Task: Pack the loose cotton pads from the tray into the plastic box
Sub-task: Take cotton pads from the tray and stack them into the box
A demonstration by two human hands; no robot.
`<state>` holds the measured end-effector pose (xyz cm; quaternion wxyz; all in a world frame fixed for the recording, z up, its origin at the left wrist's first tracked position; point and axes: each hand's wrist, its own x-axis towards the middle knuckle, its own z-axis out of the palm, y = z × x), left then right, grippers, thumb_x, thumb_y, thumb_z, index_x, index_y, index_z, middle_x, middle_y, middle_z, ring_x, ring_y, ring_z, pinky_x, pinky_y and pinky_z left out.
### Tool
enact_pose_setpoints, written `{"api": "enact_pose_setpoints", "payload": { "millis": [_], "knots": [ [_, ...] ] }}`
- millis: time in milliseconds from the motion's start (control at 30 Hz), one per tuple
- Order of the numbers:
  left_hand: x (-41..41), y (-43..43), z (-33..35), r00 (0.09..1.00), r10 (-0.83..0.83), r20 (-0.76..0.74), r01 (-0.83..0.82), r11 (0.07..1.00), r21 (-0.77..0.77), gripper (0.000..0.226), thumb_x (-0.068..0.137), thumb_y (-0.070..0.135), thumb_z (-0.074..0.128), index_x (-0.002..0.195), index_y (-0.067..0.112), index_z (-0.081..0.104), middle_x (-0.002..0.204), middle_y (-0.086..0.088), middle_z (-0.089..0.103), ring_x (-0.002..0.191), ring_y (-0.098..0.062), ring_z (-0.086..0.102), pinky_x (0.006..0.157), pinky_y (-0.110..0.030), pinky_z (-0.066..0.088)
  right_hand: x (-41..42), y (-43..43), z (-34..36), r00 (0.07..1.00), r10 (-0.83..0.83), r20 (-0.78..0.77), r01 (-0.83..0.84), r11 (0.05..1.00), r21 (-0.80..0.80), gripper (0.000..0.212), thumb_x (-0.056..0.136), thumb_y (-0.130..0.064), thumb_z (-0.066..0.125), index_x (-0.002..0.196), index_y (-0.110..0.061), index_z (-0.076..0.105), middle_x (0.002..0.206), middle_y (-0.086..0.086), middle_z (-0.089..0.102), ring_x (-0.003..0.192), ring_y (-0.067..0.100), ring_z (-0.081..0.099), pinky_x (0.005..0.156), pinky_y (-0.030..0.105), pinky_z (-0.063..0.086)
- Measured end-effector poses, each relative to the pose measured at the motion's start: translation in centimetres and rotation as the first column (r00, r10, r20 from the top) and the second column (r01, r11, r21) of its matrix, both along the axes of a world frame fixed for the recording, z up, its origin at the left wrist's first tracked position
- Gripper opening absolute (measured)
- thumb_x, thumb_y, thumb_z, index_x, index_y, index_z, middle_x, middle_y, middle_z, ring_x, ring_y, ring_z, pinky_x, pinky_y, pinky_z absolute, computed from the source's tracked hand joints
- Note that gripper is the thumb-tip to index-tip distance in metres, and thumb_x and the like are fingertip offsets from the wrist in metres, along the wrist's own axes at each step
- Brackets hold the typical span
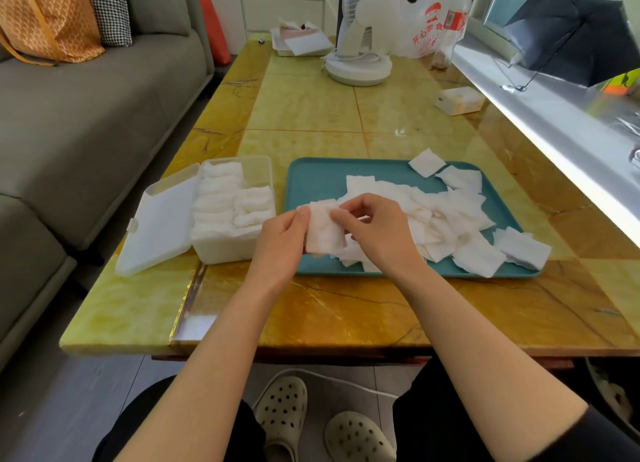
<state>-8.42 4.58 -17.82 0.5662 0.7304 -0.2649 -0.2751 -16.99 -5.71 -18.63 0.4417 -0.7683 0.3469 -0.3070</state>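
White square cotton pads [325, 234], pinched by your left hand [279, 245] and right hand [378, 234], may scatter if either grip slackens mid-carry.

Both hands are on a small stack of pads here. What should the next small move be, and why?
Probably carry the stack of pads left into the plastic box. The left hand and right hand pinch it over the left edge of the tray; the box stands open beside it with room at its far corner.
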Motion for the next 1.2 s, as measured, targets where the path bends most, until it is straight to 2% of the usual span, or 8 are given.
{"api": "enact_pose_setpoints", "payload": {
  "millis": [200, 300, 533, 733, 867, 967, 1033, 1200],
  "knots": [
    [0.5, -0.4, -0.6, 0.997, 0.056, 0.048, -0.055, 0.998, -0.016, 0.032, 0.102, 0.028, 0.038, 0.091, 0.011, 0.062, 0.098, -0.025, 0.065, 0.084, -0.022, 0.055, 0.081, -0.047, 0.048, -0.6, -0.6, 1.0, 0.989, -0.043, 0.140, 0.036, 0.998, 0.048, 0.016, 0.088, -0.014, 0.064, 0.075, -0.023, 0.059, 0.077, -0.005, 0.063, 0.073, 0.012, 0.060, 0.070, 0.028, 0.054],
    [0.7, -0.4, -0.8, 0.997, 0.058, 0.045, -0.057, 0.998, -0.012, 0.032, 0.101, 0.031, 0.039, 0.089, 0.011, 0.061, 0.087, -0.014, 0.060, 0.081, -0.020, 0.052, 0.074, -0.038, 0.042, -1.2, -1.0, 1.7, 0.977, 0.090, 0.196, -0.114, 0.987, 0.114, 0.013, 0.088, -0.009, 0.064, 0.078, -0.019, 0.062, 0.077, -0.003, 0.064, 0.070, 0.007, 0.060, 0.064, 0.018, 0.052],
    [-0.2, -0.4, -0.1, 0.999, -0.005, 0.043, 0.005, 1.000, -0.003, 0.040, 0.102, 0.026, 0.039, 0.090, 0.001, 0.068, 0.099, -0.024, 0.068, 0.090, -0.035, 0.063, 0.087, -0.048, 0.050, -0.7, -0.8, 0.7, 0.978, 0.203, 0.055, -0.204, 0.979, 0.026, 0.010, 0.083, -0.009, 0.068, 0.079, -0.017, 0.064, 0.078, 0.001, 0.065, 0.068, 0.009, 0.059, 0.063, 0.021, 0.052],
    [-0.5, -0.3, 0.1, 0.998, -0.069, 0.009, 0.069, 0.997, 0.019, 0.059, 0.098, 0.046, 0.039, 0.095, -0.006, 0.066, 0.098, -0.025, 0.067, 0.096, -0.038, 0.063, 0.090, -0.048, 0.049, -0.8, -0.9, 0.3, 0.987, 0.160, 0.016, -0.159, 0.987, -0.026, 0.013, 0.083, -0.013, 0.069, 0.077, -0.021, 0.061, 0.074, -0.003, 0.063, 0.066, 0.006, 0.056, 0.062, 0.020, 0.051],
    [-0.6, -0.1, -0.2, 0.980, -0.133, 0.146, 0.130, 0.991, 0.029, 0.016, 0.094, 0.030, 0.055, 0.097, 0.021, 0.068, 0.093, -0.005, 0.072, 0.089, -0.019, 0.067, 0.085, -0.044, 0.055, -0.7, -0.7, 0.1, 0.990, 0.139, -0.012, -0.139, 0.983, -0.116, 0.009, 0.086, -0.018, 0.066, 0.091, -0.021, 0.060, 0.088, -0.008, 0.062, 0.077, 0.000, 0.054, 0.068, 0.011, 0.043],
    [-0.6, -0.1, -0.4, 0.970, -0.147, 0.192, 0.140, 0.989, 0.048, 0.019, 0.095, 0.029, 0.055, 0.101, 0.019, 0.070, 0.091, -0.006, 0.073, 0.088, -0.021, 0.067, 0.082, -0.044, 0.055, -0.7, -0.7, -0.1, 0.975, 0.198, -0.103, -0.210, 0.971, -0.118, 0.031, 0.088, -0.026, 0.064, 0.118, -0.022, 0.055, 0.113, -0.008, 0.056, 0.095, 0.005, 0.052, 0.077, 0.012, 0.042],
    [-0.5, 0.0, -0.6, 0.966, -0.147, 0.214, 0.141, 0.989, 0.045, 0.020, 0.094, 0.027, 0.056, 0.101, 0.016, 0.071, 0.091, -0.011, 0.072, 0.089, -0.027, 0.066, 0.080, -0.045, 0.053, -0.8, -0.6, -0.1, 0.964, 0.225, -0.139, -0.243, 0.961, -0.131, 0.022, 0.088, -0.027, 0.064, 0.109, -0.018, 0.063, 0.099, -0.005, 0.062, 0.086, 0.008, 0.056, 0.072, 0.014, 0.042],
    [-0.3, -0.1, -0.5, 0.966, -0.139, 0.220, 0.136, 0.990, 0.028, 0.013, 0.091, 0.021, 0.061, 0.102, 0.021, 0.068, 0.092, 0.007, 0.071, 0.087, -0.005, 0.066, 0.071, -0.016, 0.052, -0.7, -0.8, 0.4, 0.992, 0.128, 0.011, -0.128, 0.991, -0.033, 0.005, 0.086, -0.018, 0.067, 0.084, -0.014, 0.065, 0.076, -0.003, 0.064, 0.069, 0.009, 0.058, 0.062, 0.020, 0.051]
  ]
}}
